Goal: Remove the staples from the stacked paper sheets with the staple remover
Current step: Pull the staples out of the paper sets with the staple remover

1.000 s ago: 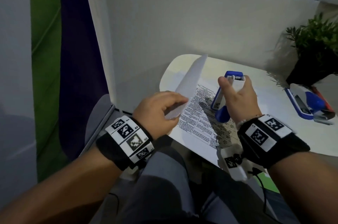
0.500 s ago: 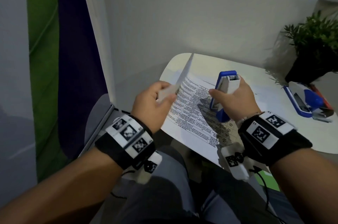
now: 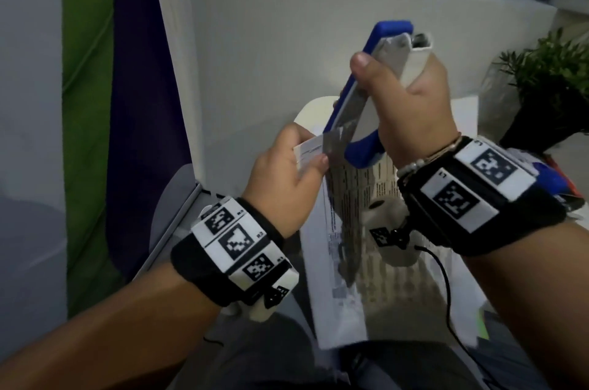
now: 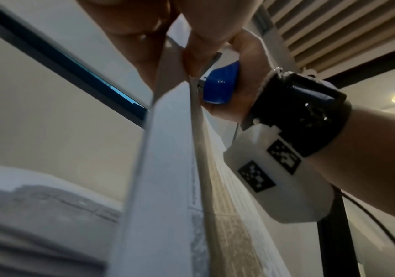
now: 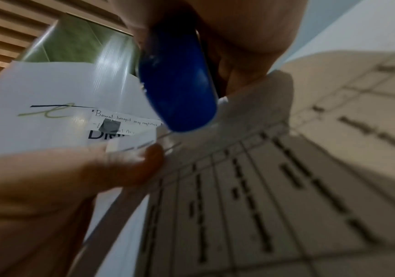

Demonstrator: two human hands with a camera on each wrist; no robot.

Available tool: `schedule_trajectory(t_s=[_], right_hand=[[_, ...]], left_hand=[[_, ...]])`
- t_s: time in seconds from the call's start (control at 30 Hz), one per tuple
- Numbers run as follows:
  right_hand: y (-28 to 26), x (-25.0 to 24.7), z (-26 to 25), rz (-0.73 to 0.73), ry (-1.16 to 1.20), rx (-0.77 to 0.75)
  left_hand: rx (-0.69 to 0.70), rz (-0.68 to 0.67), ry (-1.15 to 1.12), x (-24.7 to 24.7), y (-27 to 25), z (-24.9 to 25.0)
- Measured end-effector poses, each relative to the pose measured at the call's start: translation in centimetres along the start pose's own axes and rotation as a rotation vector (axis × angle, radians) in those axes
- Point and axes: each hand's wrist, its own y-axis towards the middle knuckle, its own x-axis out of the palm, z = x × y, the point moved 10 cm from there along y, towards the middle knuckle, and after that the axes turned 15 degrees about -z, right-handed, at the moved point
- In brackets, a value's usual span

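The right hand [image 3: 414, 109] is clenched round the staple remover [image 3: 350, 106], thumb pressed flat along its grey side and the other fingers curled behind it (their tips are hidden in the head view). The tool stands tilted, blue top end up, its lower end down at the upper corner of the paper sheets [image 3: 360, 278]. The left hand [image 3: 280, 176] pinches that same corner between thumb and fingers, the thumb tip just beside the remover's metal nose. The sheets hang down from the pinch, printed side toward the right wrist. Whether the nose has caught a staple cannot be told.
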Motion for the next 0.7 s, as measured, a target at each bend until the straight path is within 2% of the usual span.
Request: schedule_trajectory(t_s=[0.2, 0.4, 0.5, 0.7], right_hand=[[-0.4, 0.8, 0.5, 0.028, 0.021, -0.036], [-0.5, 0.7, 0.0, 0.051, 0.027, -0.108], [-0.8, 1.1, -0.4, 0.038, 0.031, -0.130], [-0.7, 1.8, -0.8, 0.013, 0.056, -0.169]], left_hand=[[0.044, 0.003, 0.051, -0.1, -0.3, 0.8], [0.034, 0.012, -0.064, -0.1, -0.4, 0.8], [0.007, -0.029, 0.008, 0.2, -0.3, 0.8], [0.094, 0.045, 0.112, -0.4, -0.4, 1.6]])
